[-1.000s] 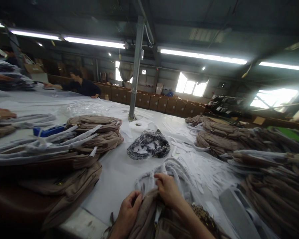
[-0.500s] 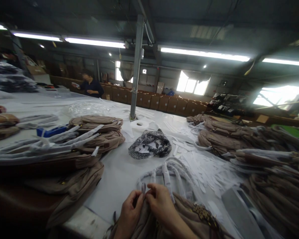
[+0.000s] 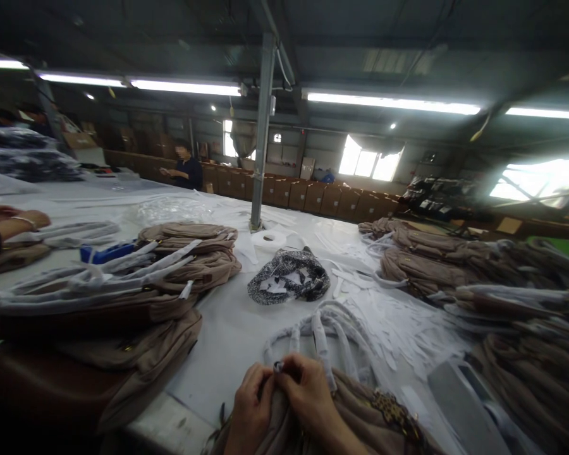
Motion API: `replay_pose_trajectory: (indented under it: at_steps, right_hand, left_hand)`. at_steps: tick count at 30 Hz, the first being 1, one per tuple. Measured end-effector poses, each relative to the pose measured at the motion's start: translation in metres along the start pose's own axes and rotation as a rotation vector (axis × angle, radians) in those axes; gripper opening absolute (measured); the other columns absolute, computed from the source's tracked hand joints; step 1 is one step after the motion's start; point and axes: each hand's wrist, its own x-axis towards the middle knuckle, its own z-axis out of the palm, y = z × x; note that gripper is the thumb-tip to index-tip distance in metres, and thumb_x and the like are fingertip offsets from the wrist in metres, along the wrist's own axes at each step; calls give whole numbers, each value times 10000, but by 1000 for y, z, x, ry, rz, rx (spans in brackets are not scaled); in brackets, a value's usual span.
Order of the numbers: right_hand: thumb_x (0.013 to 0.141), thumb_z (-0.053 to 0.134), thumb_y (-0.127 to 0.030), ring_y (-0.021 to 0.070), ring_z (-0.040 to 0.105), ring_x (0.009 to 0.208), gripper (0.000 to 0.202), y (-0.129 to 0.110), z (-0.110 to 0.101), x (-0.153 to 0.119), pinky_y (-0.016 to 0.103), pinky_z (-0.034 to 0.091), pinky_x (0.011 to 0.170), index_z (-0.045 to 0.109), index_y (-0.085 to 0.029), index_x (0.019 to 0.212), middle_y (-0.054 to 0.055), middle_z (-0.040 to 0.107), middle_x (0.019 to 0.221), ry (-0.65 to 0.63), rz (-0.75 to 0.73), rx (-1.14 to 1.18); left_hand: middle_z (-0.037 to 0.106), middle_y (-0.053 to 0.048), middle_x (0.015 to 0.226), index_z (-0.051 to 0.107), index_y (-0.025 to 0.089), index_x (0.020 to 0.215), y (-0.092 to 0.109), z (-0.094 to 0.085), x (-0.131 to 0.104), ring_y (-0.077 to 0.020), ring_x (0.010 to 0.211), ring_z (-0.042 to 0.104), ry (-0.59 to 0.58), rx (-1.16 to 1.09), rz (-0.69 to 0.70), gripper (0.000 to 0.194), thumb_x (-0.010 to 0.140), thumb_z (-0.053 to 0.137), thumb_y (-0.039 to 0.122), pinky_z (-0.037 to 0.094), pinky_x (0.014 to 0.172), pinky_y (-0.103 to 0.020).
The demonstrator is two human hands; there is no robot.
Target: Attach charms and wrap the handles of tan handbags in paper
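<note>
My left hand (image 3: 252, 404) and my right hand (image 3: 309, 390) meet at the top edge of a taupe fabric bag (image 3: 355, 404) at the table's front. Between their fingertips is a small grey strip (image 3: 278, 366), curled over; its exact kind is too small to tell. Both hands are closed in a pinch. White-wrapped handles (image 3: 320, 338) arch up from the bag just beyond my fingers. A leopard-patterned piece (image 3: 387, 404) lies on the bag to the right of my right hand.
Stacked taupe bags lie left (image 3: 189, 253) and right (image 3: 427, 265). Ahead are a black-and-white patterned cloth ring (image 3: 265, 287), a tape roll (image 3: 268, 238), white paper strips (image 3: 398, 322) and a post (image 3: 262, 139). A blue tape dispenser (image 3: 107, 253) and a co-worker's hands (image 3: 28, 221) are left.
The grey strip, which stood upright between my fingers, is now curled over between my fingertips. The co-worker's hand at left has moved right. The view has shifted slightly.
</note>
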Motion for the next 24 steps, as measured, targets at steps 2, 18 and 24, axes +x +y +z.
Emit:
replay_pose_trajectory:
  at_steps: [2,18,24]
  right_hand:
    - [727,576,-140,146,585,635,100,4,1,-5,217,403,587,666,-183,717,-13,652,650,18,-34,28]
    - [781,526,-127,152,587,699,116,9,-6,-9,228,424,662,616,-190,744,-11,644,710,-53,-132,101]
    - [808,560,-232,169,593,696,93,11,0,-9,232,430,637,627,-187,762,8,650,709,44,-47,113]
  left_hand:
    - [593,-27,728,587,207,724,0,1,1,-185,730,578,15,2,-5,223,860,455,325,454,688,-263]
    - [668,-75,1148,628,208,1135,3,-10,13,-216,1057,603,-247,-253,-124,357,824,543,361,439,964,-330]
    - [756,-30,850,743,219,827,9,-2,10,-231,830,682,-21,-189,-211,217,764,610,378,526,781,-282]
